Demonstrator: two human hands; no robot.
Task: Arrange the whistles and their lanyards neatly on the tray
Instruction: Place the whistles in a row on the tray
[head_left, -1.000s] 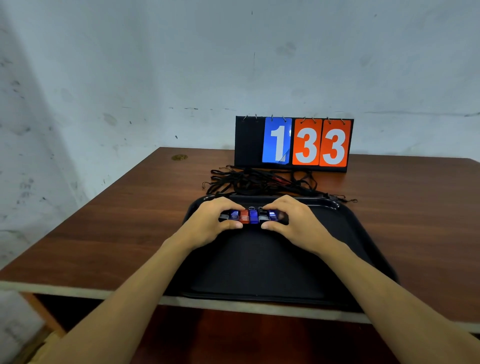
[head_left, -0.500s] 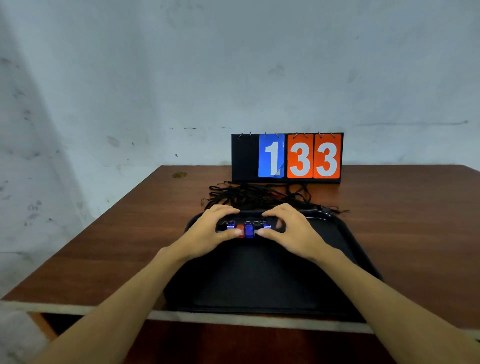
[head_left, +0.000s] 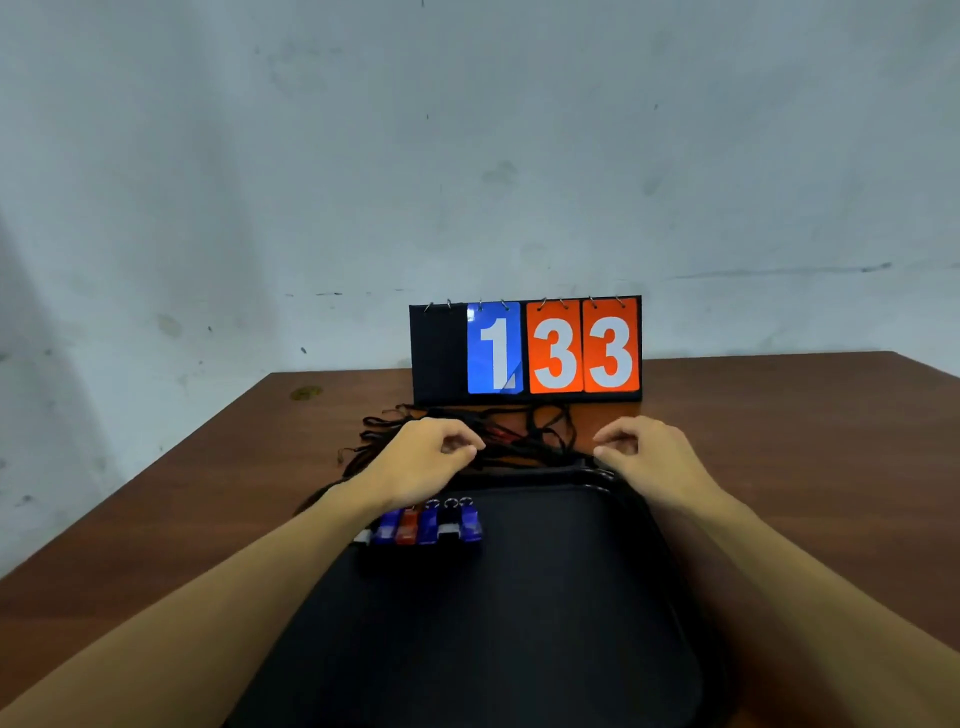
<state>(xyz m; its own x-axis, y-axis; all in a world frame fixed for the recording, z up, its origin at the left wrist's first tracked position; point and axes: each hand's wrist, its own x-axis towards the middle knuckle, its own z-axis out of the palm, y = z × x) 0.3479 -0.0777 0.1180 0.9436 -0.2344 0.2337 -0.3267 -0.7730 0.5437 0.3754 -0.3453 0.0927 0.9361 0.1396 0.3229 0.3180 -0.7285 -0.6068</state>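
Note:
Several whistles (head_left: 427, 526), blue, red and black, lie side by side in a row on the far left part of the black tray (head_left: 545, 597). Their black lanyards (head_left: 524, 434) form a tangled heap on the table just behind the tray's far rim. My left hand (head_left: 428, 460) is over the heap's left side, with thumb and fingers pinched on the cords. At the heap's right end, by the tray's far right corner, my right hand (head_left: 647, 454) pinches the cords in the same way. My left wrist hides the leftmost whistle in part.
A flip scoreboard (head_left: 525, 349) reading 133 stands upright behind the lanyards, near the wall. The brown wooden table (head_left: 789, 447) stretches to both sides of the tray. A small stain (head_left: 305, 393) marks its far left corner.
Both hands have left the row of whistles and moved away from me to the lanyard heap, spreading apart. The whistles stay in their row. The camera has tilted up.

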